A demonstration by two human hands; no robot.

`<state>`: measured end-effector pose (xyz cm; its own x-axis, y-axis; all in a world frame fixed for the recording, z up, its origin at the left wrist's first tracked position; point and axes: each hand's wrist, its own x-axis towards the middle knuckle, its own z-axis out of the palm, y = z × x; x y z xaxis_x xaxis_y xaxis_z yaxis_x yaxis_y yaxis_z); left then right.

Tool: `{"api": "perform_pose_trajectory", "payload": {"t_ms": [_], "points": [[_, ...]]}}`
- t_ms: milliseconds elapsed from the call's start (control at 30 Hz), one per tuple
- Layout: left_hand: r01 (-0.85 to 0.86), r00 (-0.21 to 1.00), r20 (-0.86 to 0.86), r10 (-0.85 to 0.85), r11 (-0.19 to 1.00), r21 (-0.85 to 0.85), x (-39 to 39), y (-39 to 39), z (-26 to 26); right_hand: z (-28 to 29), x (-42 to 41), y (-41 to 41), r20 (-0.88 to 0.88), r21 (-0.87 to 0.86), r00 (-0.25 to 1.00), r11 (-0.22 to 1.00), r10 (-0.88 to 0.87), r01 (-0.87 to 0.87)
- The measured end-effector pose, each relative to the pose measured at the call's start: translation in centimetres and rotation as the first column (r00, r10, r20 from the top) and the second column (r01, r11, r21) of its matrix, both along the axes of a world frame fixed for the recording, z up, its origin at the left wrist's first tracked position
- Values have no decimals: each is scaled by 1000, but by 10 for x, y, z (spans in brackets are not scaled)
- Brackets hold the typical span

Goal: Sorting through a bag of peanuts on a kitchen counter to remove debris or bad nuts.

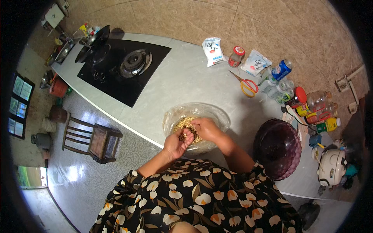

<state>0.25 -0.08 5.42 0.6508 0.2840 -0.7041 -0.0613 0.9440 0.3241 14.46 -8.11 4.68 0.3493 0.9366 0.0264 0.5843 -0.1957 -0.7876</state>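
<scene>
A clear plastic bag (pixel 217 112) lies wide at the mouth on the counter in front of me. Pale yellow and brown kernels (pixel 185 121), perhaps peanuts or beans, fill its bottom. My left hand (pixel 177 144) is cupped palm up over the bag's near side, with a few kernels in the hollow between thumb and fingers. Just to its right, my right hand (pixel 206 130) reaches over the kernels from the bag's right side, back of the hand upward. Its fingertips are bent together near the left fingers; whether they pinch a kernel is too small to see.
Right of the bag stands a purple plastic basin (pixel 276 148). Beyond are scissors (pixel 247 86), salt-like packets (pixel 213 52), a red-lidded jar (pixel 236 56), a blue can (pixel 281 70) and bottles (pixel 319 102). A black gas hob (pixel 116 84) lies left; a wooden chair (pixel 99 142) stands on the floor.
</scene>
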Motion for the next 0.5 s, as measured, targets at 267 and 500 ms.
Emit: {"api": "perform_pose_trajectory", "payload": {"t_ms": [267,500], "points": [[3,1000,-25,-3,1000,0,-1,2,1,-27,3,5,328,-241,945,968,13,70],[2,1000,-25,-2,1000,-16,0,1,1,-19,1,0,313,-281,950,956,10,82]]}}
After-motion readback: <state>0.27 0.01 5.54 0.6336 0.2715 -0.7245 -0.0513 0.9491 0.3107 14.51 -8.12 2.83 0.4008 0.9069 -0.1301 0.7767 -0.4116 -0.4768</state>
